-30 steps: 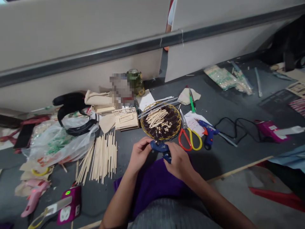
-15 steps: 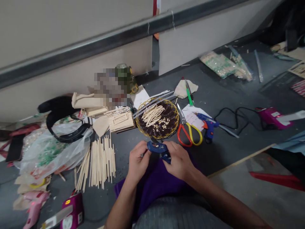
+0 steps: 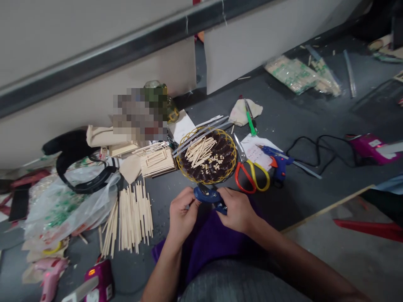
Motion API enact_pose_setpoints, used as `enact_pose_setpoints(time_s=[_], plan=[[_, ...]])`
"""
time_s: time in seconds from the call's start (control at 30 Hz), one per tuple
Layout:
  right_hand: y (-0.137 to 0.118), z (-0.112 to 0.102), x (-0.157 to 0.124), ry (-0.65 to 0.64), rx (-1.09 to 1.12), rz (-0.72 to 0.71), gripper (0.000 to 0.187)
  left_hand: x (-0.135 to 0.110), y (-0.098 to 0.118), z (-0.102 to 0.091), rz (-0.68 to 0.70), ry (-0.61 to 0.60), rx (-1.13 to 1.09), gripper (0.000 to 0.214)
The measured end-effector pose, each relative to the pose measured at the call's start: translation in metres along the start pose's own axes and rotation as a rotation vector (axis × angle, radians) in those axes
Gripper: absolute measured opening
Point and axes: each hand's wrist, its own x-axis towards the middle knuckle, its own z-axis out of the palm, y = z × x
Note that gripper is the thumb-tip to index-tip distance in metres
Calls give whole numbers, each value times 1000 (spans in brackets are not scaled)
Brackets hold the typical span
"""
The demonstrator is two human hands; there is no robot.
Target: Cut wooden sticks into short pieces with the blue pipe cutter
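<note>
My right hand [image 3: 237, 209] is closed around a blue-handled cutter [image 3: 206, 194], which looks like hand shears; its dark jaw points toward the basket. At the cutter's other end, my left hand [image 3: 182, 214] is closed in a pinch, fingertips against or just beside the tool. Whatever those fingertips hold is too small or hidden to make out. Just beyond both hands is a brown woven basket [image 3: 217, 175] with a yellow rim. Short wooden sticks [image 3: 200, 152] and tiny cut pieces [image 3: 215, 162] lie inside it.
Long wooden sticks [image 3: 135, 218] lie left of my hands, below stacked stick frames [image 3: 157, 159]. Red-and-yellow scissors [image 3: 247, 172] and a blue glue gun [image 3: 277, 161] sit on the right. A pink glue gun [image 3: 52, 272] lies at lower left, near a plastic bag [image 3: 72, 209].
The head view has shifted slightly. Both hands keep nearly the same pose on the blue cutter, and the things on the table appear unmoved.
</note>
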Motion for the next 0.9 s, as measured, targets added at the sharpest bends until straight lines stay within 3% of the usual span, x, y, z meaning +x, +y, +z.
enact_pose_setpoints(time_s=[0.3,0.6,0.9], plan=[[12,4,9,-28,-3,-60,16,4,-6,2,-39,8,-34,26],[17,6,20,-124,-21,2,17,11,-16,7,-152,54,-73,17],[16,6,28,-221,-76,54,9,15,-26,13,-164,110,-43,19]])
